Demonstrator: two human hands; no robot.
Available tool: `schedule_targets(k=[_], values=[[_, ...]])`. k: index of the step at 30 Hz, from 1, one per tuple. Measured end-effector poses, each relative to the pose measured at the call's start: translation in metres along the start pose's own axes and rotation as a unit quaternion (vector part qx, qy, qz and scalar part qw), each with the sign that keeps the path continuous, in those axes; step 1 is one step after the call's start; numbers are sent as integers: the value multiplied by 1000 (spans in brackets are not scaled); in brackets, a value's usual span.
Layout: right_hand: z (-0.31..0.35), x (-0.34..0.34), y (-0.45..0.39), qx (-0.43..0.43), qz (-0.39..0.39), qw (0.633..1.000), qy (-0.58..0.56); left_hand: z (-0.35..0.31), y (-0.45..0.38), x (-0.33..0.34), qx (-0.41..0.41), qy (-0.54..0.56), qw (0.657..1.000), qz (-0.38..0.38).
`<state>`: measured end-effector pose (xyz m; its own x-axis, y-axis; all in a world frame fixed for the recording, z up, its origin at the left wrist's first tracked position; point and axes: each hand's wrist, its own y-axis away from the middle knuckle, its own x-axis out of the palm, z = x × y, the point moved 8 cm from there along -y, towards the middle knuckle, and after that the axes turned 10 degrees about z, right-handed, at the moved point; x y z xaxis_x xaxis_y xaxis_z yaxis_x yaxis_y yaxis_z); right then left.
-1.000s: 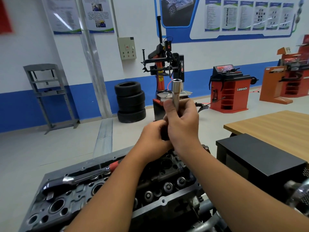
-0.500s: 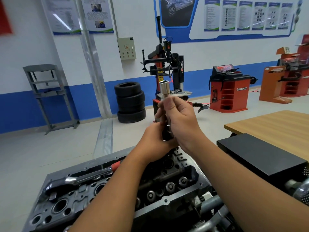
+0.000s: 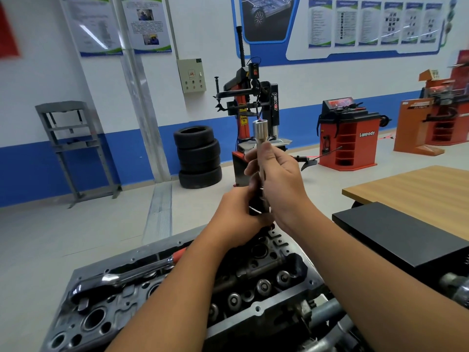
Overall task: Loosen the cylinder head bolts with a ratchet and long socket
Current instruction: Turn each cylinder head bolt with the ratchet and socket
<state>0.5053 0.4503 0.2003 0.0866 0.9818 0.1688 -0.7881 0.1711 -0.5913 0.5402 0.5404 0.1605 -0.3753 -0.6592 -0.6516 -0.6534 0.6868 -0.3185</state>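
Both hands hold the long socket (image 3: 261, 143) upright above the cylinder head (image 3: 266, 273). The right hand (image 3: 281, 184) has its grip curled round the shaft; the left hand (image 3: 236, 214) grips its lower end. A ratchet (image 3: 121, 278) lies on the head.

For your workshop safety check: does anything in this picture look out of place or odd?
One thing: a red-handled wrench lies loose across the cylinder head, where it could slide off. Otherwise nothing stands out; both hands hold the long socket upright above the engine.
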Motion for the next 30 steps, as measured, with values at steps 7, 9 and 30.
schedule_targets(k=[7, 9, 30], values=[[8, 2, 1, -44, 6, 999, 0, 1, 0, -2, 4, -13, 1000, -15], [5, 2, -1, -29, -1, 1000, 5, 3, -1, 1, 2, -15, 1000, 4], [-3, 8, -1, -54, 9, 995, 82, 13, -3, -6, -48, -9, 998, -29]])
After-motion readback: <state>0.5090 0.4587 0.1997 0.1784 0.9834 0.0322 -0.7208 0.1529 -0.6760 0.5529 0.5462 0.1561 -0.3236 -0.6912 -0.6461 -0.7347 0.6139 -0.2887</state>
